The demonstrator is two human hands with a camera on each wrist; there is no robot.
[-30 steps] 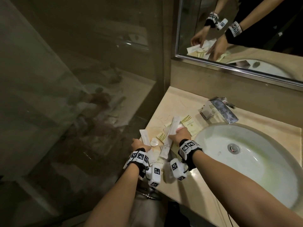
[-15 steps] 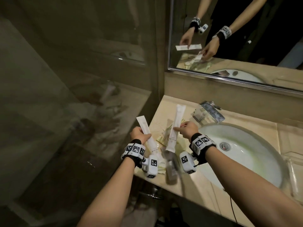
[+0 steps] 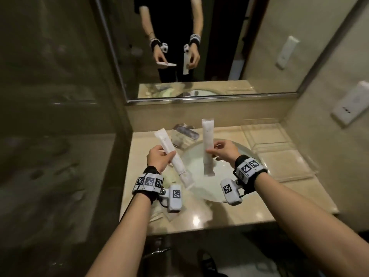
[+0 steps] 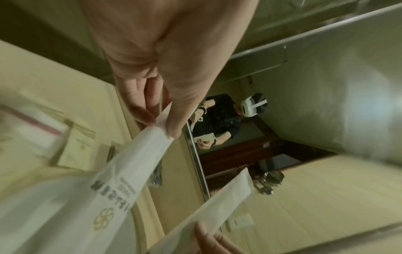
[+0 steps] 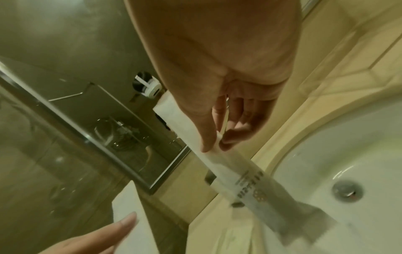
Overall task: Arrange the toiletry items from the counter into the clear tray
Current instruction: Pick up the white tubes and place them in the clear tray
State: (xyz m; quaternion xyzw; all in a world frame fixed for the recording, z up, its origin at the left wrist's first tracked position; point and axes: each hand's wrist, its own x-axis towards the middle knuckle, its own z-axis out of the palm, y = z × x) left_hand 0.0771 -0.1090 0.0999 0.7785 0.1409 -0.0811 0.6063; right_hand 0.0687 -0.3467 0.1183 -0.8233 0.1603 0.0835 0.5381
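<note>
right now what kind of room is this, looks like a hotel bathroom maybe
Most likely a hotel bathroom: a white sink set in a beige counter under a wall mirror, and each hand holds a long white wrapped amenity packet.

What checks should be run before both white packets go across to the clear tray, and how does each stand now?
1. Left hand grip on the left packet: ok, fingers curl round its middle.
2. Right hand grip on the right packet: ok, a thumb-and-finger pinch.
3. Packets apart from each other: ok, a gap shows between them.
4. Clear tray within view, right of the sink: ok.
5. Room in the tray: cannot tell, its transparent compartments are hard to read.
6. Other items left on the counter: not ok, sachets remain at its left front.
</note>
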